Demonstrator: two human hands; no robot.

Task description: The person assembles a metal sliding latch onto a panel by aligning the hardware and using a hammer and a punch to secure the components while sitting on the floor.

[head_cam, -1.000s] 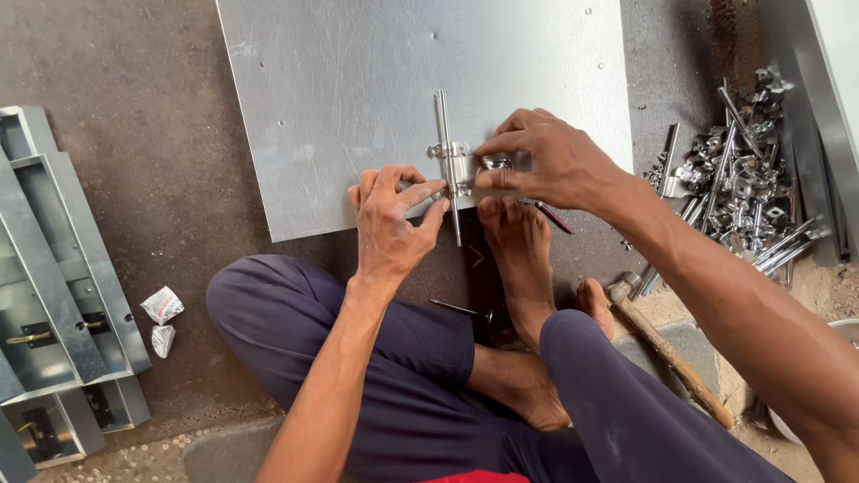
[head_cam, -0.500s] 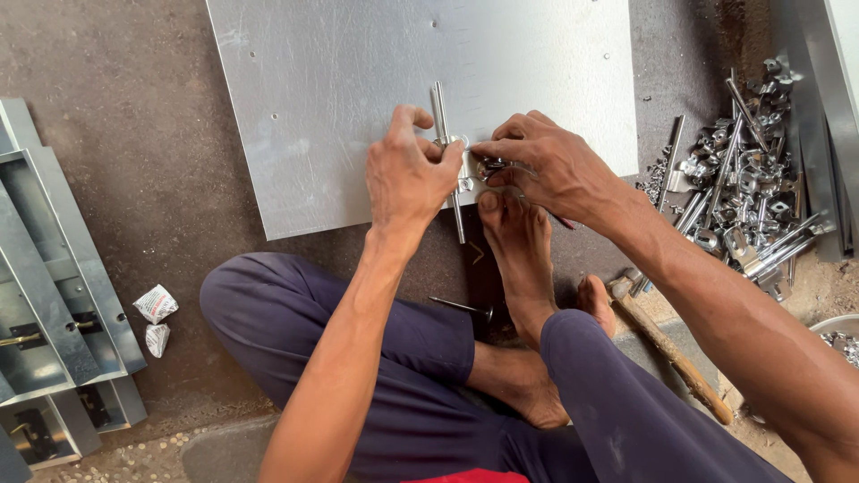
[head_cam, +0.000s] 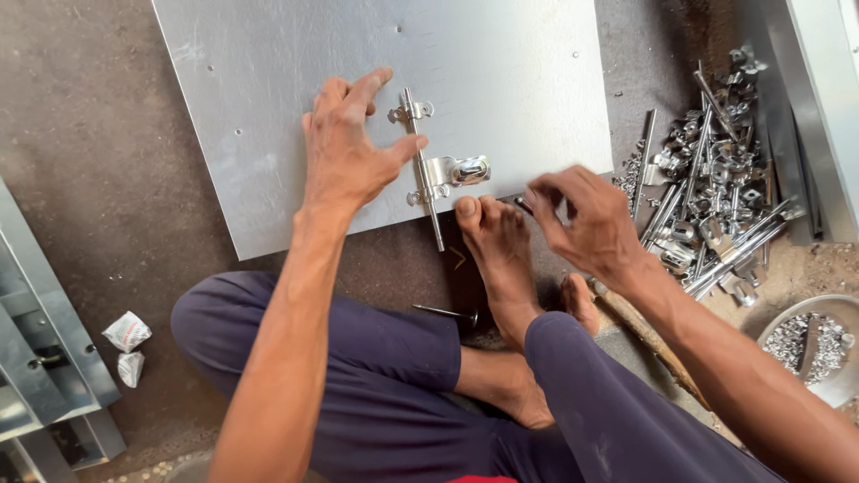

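Galvanised sheet metal (head_cam: 268, 134) lies flat on the floor ahead of me, and the sliding bolt latch (head_cam: 429, 170) sits on its near edge, its rod pointing toward me and overhanging that edge. A moment ago both my hands were bunched over the latch; now my left hand (head_cam: 344, 152) has slid to the left of it and lies flat on the sheet, fingers spread, thumb tip just touching the rod. My right hand (head_cam: 586, 219) has come off the latch to the near right, fingers curled around something small and dark that I cannot make out. So the latch lies uncovered, steadied only by my thumb. My one bare foot (head_cam: 501, 259) rests at the sheet's edge. Counted: one sheet, one latch, one loose nail (head_cam: 445, 312) by my leg, two crumpled wrappers (head_cam: 125, 344) at left, one heap of latch parts (head_cam: 716, 179) at right, and one bowl of screws (head_cam: 819, 344) near right.
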